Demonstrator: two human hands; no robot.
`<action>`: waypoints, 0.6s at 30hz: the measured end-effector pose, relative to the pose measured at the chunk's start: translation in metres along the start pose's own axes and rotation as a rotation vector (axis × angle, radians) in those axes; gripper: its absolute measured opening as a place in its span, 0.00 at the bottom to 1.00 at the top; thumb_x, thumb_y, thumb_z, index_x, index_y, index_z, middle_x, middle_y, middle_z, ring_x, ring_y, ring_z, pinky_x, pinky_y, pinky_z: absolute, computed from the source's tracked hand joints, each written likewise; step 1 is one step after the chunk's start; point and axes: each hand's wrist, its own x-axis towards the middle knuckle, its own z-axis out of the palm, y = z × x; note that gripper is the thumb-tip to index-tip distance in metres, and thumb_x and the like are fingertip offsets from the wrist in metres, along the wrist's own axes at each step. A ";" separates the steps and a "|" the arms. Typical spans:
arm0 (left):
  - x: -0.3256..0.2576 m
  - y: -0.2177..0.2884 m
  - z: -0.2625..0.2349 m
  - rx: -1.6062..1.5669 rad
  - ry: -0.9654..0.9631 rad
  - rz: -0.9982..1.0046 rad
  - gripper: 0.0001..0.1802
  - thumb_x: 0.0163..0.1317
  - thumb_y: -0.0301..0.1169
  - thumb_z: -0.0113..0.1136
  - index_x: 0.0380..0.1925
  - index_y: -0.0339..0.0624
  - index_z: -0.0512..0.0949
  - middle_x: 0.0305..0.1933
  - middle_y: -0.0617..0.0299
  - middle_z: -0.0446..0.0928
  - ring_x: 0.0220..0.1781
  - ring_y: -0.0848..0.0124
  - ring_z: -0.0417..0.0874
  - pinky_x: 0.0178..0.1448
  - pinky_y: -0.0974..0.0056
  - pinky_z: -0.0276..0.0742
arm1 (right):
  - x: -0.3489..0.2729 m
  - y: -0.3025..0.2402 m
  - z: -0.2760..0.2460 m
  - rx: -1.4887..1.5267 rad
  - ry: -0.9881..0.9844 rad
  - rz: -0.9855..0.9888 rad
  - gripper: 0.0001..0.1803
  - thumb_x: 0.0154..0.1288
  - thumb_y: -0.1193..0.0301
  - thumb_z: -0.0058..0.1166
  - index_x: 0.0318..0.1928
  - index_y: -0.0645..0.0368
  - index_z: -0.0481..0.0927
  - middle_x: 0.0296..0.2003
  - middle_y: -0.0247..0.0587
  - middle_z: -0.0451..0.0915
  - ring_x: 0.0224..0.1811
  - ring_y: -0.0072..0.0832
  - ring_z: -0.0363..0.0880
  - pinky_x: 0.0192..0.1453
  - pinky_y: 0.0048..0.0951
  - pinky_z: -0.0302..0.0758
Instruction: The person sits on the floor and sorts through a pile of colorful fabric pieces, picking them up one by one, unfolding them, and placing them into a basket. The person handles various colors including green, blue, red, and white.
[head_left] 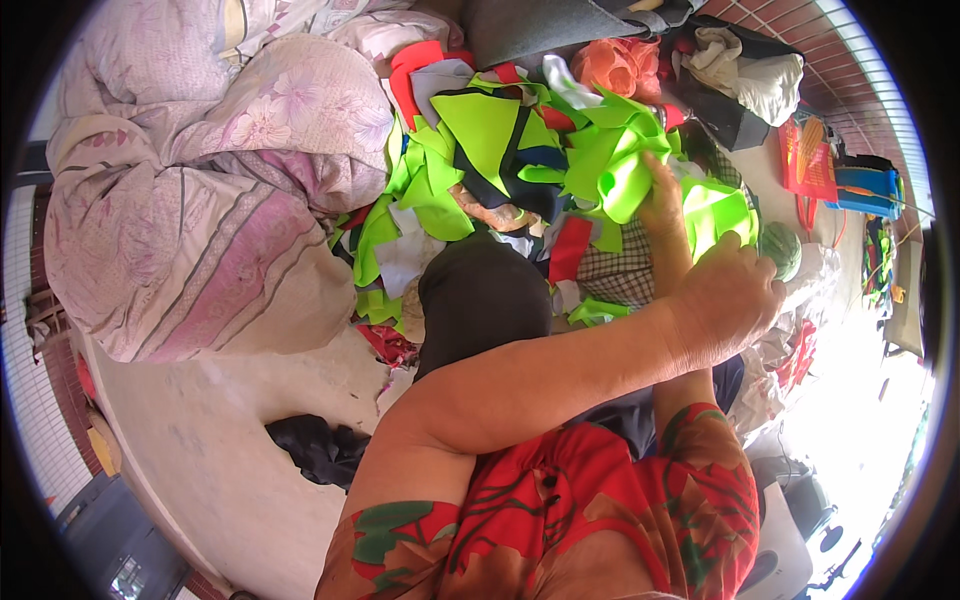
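Pale concrete floor (230, 420) lies under you, with a dark rag (315, 450) near your red flowered sleeve (560, 500). Your left hand (730, 295) crosses over to the right, fingers curled down; what it grips, if anything, is hidden. Beyond it, your right hand (660, 195) pinches a neon green fabric piece (625, 175) on top of the scrap heap (500, 190). Left of the heap sits a pink floral quilt bundle (200, 200). Farthest back, an orange cloth (620, 65).
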 end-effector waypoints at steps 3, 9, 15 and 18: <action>-0.001 -0.002 0.002 0.013 0.012 0.005 0.04 0.46 0.32 0.58 0.20 0.47 0.75 0.25 0.63 0.72 0.29 0.67 0.76 0.38 0.61 0.68 | -0.001 -0.016 0.006 0.365 0.168 0.145 0.18 0.67 0.65 0.46 0.52 0.64 0.71 0.46 0.42 0.77 0.46 0.31 0.77 0.50 0.30 0.74; 0.001 -0.004 -0.006 -0.005 0.010 0.006 0.04 0.45 0.31 0.58 0.21 0.45 0.75 0.24 0.62 0.72 0.29 0.67 0.76 0.39 0.61 0.67 | -0.008 -0.103 0.099 0.036 -0.095 0.106 0.25 0.66 0.63 0.51 0.62 0.51 0.67 0.55 0.43 0.71 0.55 0.32 0.71 0.60 0.30 0.67; 0.000 -0.003 -0.005 -0.026 0.002 0.027 0.05 0.44 0.31 0.59 0.21 0.44 0.74 0.24 0.61 0.72 0.28 0.66 0.75 0.39 0.61 0.67 | -0.043 -0.073 0.165 -0.224 -0.622 0.025 0.18 0.64 0.65 0.54 0.53 0.54 0.76 0.51 0.44 0.77 0.51 0.33 0.76 0.56 0.32 0.72; -0.002 -0.003 -0.006 -0.014 0.000 0.036 0.05 0.45 0.31 0.59 0.21 0.45 0.74 0.23 0.62 0.71 0.28 0.67 0.75 0.38 0.61 0.67 | -0.058 -0.054 0.168 -0.060 -0.480 0.252 0.13 0.63 0.69 0.53 0.48 0.57 0.79 0.41 0.42 0.81 0.41 0.29 0.80 0.48 0.29 0.76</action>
